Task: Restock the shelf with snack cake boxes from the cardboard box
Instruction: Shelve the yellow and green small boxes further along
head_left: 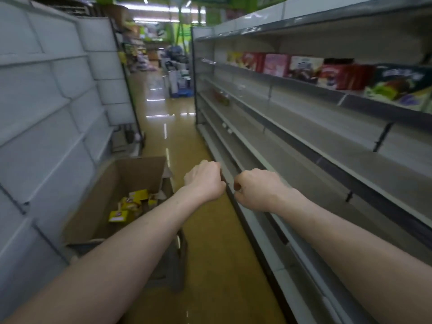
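Reaching forward with both fists curled empty, left grip [205, 180], right grip [256, 189], yellow snack cake boxes [131, 204] lower left in cardboard box [138, 169]

Head cam, looks fwd-down along aisle floor [210, 230]

Open brown carton [131, 183] at left on the aisle floor, flaps up, resting on a grey stand. Inside, a few yellow cake boxes [131, 203] lying loose and tilted near the bottom; print blurred. Grey shelf [304, 146] along the right, several tiers running down the aisle. On an upper tier, a row of red, pink and green boxes [304, 69] standing upright, side by side.
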Motion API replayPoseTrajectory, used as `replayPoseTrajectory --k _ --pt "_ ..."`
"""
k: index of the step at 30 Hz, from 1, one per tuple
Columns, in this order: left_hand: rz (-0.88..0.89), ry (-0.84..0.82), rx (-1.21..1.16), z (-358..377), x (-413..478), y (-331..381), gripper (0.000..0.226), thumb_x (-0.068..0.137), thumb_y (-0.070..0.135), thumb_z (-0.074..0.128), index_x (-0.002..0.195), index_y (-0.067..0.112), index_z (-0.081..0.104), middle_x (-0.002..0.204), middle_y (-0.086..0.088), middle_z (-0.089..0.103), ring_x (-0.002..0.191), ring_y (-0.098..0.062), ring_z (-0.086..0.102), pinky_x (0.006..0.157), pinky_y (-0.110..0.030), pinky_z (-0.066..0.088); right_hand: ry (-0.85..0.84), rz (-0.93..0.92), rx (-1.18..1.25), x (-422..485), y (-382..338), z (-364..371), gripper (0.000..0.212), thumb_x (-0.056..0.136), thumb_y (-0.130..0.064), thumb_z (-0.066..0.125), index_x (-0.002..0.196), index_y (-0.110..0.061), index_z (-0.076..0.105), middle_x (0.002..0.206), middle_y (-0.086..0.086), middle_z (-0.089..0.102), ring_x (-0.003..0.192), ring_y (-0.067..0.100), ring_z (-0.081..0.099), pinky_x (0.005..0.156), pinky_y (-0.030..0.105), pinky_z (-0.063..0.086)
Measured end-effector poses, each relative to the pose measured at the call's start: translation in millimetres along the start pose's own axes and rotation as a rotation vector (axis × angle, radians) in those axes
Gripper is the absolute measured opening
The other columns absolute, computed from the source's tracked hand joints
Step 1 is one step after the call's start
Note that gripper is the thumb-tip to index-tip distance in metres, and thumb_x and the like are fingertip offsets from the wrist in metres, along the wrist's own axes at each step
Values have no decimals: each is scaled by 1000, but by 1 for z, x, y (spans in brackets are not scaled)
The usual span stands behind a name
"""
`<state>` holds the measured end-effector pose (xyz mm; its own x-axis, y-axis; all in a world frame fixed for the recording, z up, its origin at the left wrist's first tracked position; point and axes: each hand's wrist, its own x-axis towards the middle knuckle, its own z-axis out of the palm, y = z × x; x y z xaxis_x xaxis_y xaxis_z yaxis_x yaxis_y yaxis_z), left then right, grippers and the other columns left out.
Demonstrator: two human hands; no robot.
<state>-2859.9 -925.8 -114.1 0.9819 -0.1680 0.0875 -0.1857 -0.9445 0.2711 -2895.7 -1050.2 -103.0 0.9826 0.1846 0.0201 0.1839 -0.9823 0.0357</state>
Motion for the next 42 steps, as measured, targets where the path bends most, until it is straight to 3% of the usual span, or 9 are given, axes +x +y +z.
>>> replayPoseTrajectory --k 4,9,18,22,25,34,42 --pt "-145 -25 7 9 28 -46 36 93 31 59 128 25 56 130 -3 52 115 -26 54 78 -33 41 -45 -123 27 53 -24 17 22 95 -30 50 108 -18 62 93 0 66 82 19 63 72 33 55" --pt "-293 -63 17 19 72 -92 32 90 35 62 120 22 58 119 -3 56 102 -25 59 84 -40 54 -96 -261 78 123 -42 33 24 95 -30 51 113 -18 61 98 1 65 87 19 63 73 32 53" --pt "-517 -93 -48 34 117 -182 33 89 32 62 120 22 57 125 -4 50 104 -27 56 75 -36 48 -196 -422 138 225 -88 59 21 92 -26 51 108 -17 61 95 3 64 85 23 63 77 39 56" --pt "-607 -93 -81 43 128 -245 43 89 34 63 129 24 52 129 -7 45 110 -27 53 85 -38 49 -246 -462 152 270 -124 79 24 92 -29 52 111 -17 59 100 5 64 90 25 63 77 39 55" --pt "-678 -139 -125 57 139 -294 47 88 34 64 131 23 49 130 -9 43 114 -29 52 94 -43 49 -276 -469 152 304 -154 100 27 93 -29 51 115 -16 57 103 4 63 92 24 61 74 36 51" --pt "-797 -305 -260 122 196 -440 62 86 36 66 141 22 40 133 -9 40 120 -30 49 99 -41 45 -441 -420 173 407 -253 188 32 96 -30 50 125 -17 52 116 5 61 107 25 59 90 39 51" --pt "-993 -373 -491 220 231 -528 78 82 40 71 145 21 30 135 -10 40 122 -31 49 103 -43 44 -573 -345 187 485 -310 290 43 96 -28 53 136 -22 40 114 2 60 101 19 61 82 34 56"
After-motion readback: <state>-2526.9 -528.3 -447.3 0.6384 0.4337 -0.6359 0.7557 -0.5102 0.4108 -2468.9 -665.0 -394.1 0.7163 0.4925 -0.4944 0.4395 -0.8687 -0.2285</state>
